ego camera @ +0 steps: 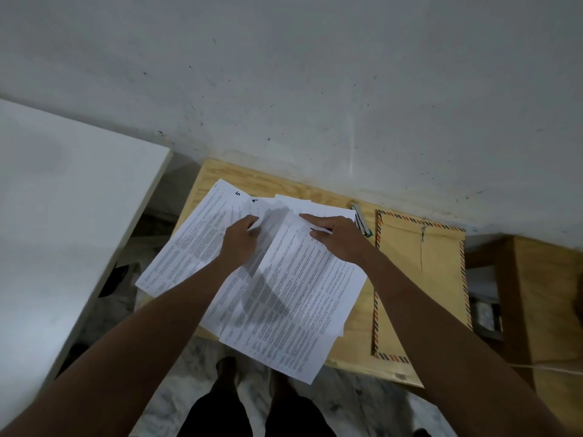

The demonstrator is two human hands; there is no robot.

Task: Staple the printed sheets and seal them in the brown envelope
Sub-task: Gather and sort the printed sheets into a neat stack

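1. Plywood forms the top of the small bench (353, 326), which stands against a grey, speckled wall (315, 74).
2. Printed sheets (299, 279) lie fanned out loose across the left and middle of the bench, overlapping one another; the nearest sheet hangs over the bench's front edge.
3. One sheet at the far left shows a dark numeral 5 near its top corner.
4. The left hand (241, 244) rests on the middle of the sheets, its fingers (252, 220) curled at the tips and pinching the edge of a sheet that lifts slightly off the pile.
5. The right hand (337, 238) lies flat on the upper part of the right-hand sheets, its fingers (310, 218) straight and spread narrowly, pressing the paper down and holding nothing.
6. A stapler (362, 220) lies on the bench just beyond the right hand, between the sheets and the envelope, partly hidden by the paper's edge.
7. The brown envelope (422, 279) lies flat at the right end of the bench, beside the sheets, with a red-and-dark striped border and a thin string hanging from its closure; the right forearm crosses its near corner.
8. A white board (63, 200) slants at the left, well apart from the bench.
9. Below the bench edge, a marbled floor (362, 402) and the person's dark trousers show.
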